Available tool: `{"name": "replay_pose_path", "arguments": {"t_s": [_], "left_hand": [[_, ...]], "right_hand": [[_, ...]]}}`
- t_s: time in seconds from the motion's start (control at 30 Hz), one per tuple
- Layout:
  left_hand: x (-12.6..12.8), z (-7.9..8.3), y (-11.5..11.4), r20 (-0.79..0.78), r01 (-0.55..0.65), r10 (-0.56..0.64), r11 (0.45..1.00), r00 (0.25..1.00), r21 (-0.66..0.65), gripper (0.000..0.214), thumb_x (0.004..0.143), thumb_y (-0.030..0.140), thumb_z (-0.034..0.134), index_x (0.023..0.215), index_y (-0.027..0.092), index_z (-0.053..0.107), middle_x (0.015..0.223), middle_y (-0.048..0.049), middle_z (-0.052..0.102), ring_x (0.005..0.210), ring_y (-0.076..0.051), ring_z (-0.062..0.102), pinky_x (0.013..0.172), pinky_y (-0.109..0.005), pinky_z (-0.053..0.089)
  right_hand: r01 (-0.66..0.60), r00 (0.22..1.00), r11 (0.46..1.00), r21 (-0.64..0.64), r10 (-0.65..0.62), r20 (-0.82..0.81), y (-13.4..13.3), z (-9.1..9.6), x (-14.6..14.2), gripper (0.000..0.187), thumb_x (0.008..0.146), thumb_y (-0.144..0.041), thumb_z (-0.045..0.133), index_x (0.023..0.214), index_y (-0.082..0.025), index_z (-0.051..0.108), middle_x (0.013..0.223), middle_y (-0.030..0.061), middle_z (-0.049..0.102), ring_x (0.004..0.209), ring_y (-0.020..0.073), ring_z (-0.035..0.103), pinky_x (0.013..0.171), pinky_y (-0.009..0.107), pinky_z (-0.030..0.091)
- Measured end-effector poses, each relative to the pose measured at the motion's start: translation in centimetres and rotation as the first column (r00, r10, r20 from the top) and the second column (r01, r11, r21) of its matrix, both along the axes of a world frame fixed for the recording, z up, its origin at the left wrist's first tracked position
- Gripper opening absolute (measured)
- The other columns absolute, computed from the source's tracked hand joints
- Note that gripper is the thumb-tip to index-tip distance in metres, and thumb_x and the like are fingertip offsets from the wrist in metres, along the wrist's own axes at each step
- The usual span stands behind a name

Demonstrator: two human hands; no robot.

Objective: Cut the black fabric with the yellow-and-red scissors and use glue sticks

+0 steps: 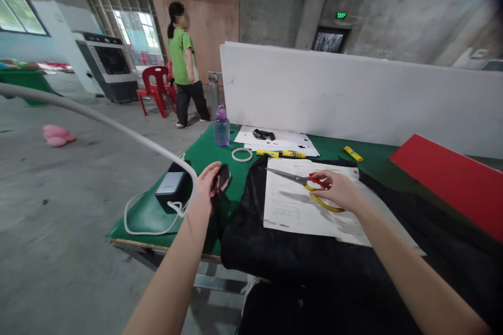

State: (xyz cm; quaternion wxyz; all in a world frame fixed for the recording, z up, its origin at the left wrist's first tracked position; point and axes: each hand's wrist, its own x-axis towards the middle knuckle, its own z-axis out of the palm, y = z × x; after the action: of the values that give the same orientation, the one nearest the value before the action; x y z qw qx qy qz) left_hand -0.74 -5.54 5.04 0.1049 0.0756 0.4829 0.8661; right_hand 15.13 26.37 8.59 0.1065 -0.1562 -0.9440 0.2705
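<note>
My right hand (336, 188) is closed on a pair of scissors (293, 176) by their red and yellow handles. The blades point left over the printed papers (293, 204). Those sheets lie on a spread of black cloth (251, 246). Off to the left, my left hand (208, 180) grips a strip of black cloth (223, 175) between thumb and fingers. Part of the strip hangs down toward the larger cloth; where it ends I cannot make out.
Along the green table's (202, 149) back are a purple bottle (222, 128), a white ring (241, 155), yellow glue sticks (268, 153) and white sheets (283, 138). A dark box (172, 186) and a white cable (149, 141) are left. A red board (444, 178) lies right; a person (183, 57) stands beyond.
</note>
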Motion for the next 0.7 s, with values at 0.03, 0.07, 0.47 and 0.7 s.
{"name": "replay_pose_path", "arguments": {"t_s": [0.03, 0.07, 0.47, 0.7], "left_hand": [[0.1, 0.1, 0.0, -0.016, -0.028, 0.028, 0.999, 0.999, -0.022, 0.029, 0.071, 0.032, 0.07, 0.096, 0.022, 0.059, 0.044, 0.0125, 0.039, 0.03, -0.002, 0.031, 0.037, -0.014, 0.033], [0.2, 0.1, 0.0, -0.029, -0.056, 0.056, 0.998, 0.998, -0.026, 0.031, 0.071, 0.031, 0.07, 0.099, 0.023, 0.059, 0.043, 0.0122, 0.039, 0.031, -0.003, 0.034, 0.037, -0.014, 0.034], [0.8, 0.6, 0.9, -0.277, -0.374, 0.314, 0.906, 0.908, -0.2, 0.007, 0.07, 0.024, 0.057, 0.067, 0.019, 0.062, 0.065, 0.0017, 0.063, 0.058, -0.014, 0.06, 0.053, -0.021, 0.046], [1.3, 0.3, 0.9, -0.472, -0.223, -0.16, 0.724, 0.867, -0.653, 0.01, 0.073, 0.025, 0.057, 0.077, 0.022, 0.066, 0.07, -0.0004, 0.067, 0.06, -0.017, 0.062, 0.057, -0.024, 0.046]], "right_hand": [[0.044, 0.999, 0.999, 0.019, -0.044, -0.022, 0.3, -0.6, 0.3, 0.044, 0.062, -0.044, 0.073, 0.1, -0.025, 0.061, 0.111, 0.0034, 0.065, 0.085, 0.0217, 0.062, 0.076, 0.035, 0.049], [0.084, 0.995, 0.996, 0.026, -0.083, -0.045, 0.7, -1.3, 0.5, 0.044, 0.062, -0.044, 0.073, 0.1, -0.025, 0.061, 0.11, 0.0034, 0.065, 0.086, 0.022, 0.062, 0.076, 0.035, 0.049], [0.388, 0.889, 0.905, 0.175, -0.317, -0.33, 3.3, -4.9, 2.2, 0.046, 0.071, -0.041, 0.065, 0.112, -0.022, 0.057, 0.114, 0.0055, 0.063, 0.095, 0.024, 0.058, 0.083, 0.035, 0.043], [0.441, 0.884, 0.88, 0.179, -0.39, -0.259, 3.9, -5.0, 2.8, 0.045, 0.075, -0.039, 0.06, 0.116, -0.024, 0.054, 0.116, 0.0047, 0.061, 0.099, 0.0239, 0.057, 0.084, 0.033, 0.042]]}}
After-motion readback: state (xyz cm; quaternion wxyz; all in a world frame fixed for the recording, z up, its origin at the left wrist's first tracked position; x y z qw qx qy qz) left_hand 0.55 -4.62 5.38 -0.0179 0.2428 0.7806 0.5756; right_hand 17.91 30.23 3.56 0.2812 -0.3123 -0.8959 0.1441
